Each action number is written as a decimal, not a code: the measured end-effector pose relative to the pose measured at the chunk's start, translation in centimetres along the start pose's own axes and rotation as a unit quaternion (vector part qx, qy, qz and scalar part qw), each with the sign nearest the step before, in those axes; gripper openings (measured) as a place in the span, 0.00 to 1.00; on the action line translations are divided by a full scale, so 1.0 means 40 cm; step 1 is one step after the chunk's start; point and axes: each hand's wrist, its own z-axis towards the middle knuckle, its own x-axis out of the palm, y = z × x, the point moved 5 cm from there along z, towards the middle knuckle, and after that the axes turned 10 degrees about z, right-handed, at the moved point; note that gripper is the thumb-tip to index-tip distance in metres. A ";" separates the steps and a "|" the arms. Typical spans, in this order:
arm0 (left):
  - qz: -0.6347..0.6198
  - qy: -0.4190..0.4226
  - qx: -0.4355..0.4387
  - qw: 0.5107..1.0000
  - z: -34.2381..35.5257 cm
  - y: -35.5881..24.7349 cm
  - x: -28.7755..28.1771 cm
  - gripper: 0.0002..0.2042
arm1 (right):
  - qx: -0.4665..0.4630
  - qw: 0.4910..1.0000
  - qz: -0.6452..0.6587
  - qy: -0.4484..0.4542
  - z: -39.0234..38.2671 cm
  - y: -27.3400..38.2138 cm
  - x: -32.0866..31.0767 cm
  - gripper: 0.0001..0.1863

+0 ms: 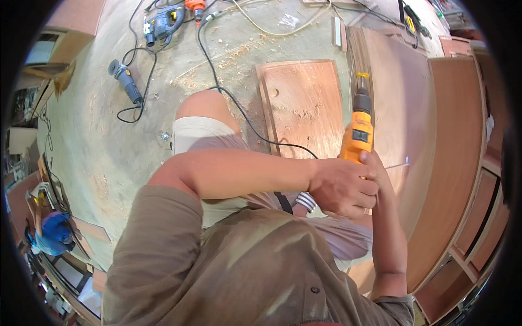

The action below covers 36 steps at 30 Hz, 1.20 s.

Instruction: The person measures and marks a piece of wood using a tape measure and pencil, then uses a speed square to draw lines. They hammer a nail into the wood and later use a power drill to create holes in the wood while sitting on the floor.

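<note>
A yellow power drill (pixel 359 136) with a black chuck and a yellow-tipped bit points away from me, right of centre. My right hand (pixel 372 163) is closed around its rear, partly hidden behind the other hand. Reaching across my body, my left hand (pixel 343 187) has its fingers curled round the drill's back end, next to the right wrist. The bit's tip lies over the edge of long brown boards. Left of the drill, a reddish wooden panel (pixel 310 108) with a small round recess near its far left corner lies on the floor.
An angle grinder (pixel 126 84), a blue-grey hammer drill (pixel 163 24) and an orange tool (pixel 196 5) lie with black cords on the concrete floor, among wood shavings. Wide boards (pixel 399 92) and a wooden cabinet (pixel 459 136) stand along the right. Another person (pixel 54 233) works far left.
</note>
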 end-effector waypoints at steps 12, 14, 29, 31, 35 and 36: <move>0.105 0.660 -0.472 0.575 -0.542 0.100 0.248 0.31 | -0.114 0.900 -0.334 -0.256 0.291 -0.163 -0.201 0.51; 0.110 0.629 -0.503 0.582 -0.614 0.088 0.261 0.35 | -0.109 0.891 -0.346 -0.272 0.317 -0.168 -0.203 0.52; -0.240 0.760 -0.411 0.444 -0.660 -0.111 0.383 0.44 | -0.032 0.833 -0.415 -0.363 0.478 -0.185 -0.181 0.47; -0.215 0.767 -0.415 0.439 -0.685 -0.098 0.378 0.44 | -0.023 0.823 -0.429 -0.373 0.482 -0.193 -0.183 0.47; -0.222 0.768 -0.405 0.443 -0.699 -0.077 0.375 0.43 | -0.016 0.818 -0.432 -0.380 0.479 -0.214 -0.187 0.48; -0.220 0.768 -0.400 0.450 -0.698 -0.074 0.373 0.43 | -0.013 0.817 -0.431 -0.383 0.478 -0.218 -0.189 0.48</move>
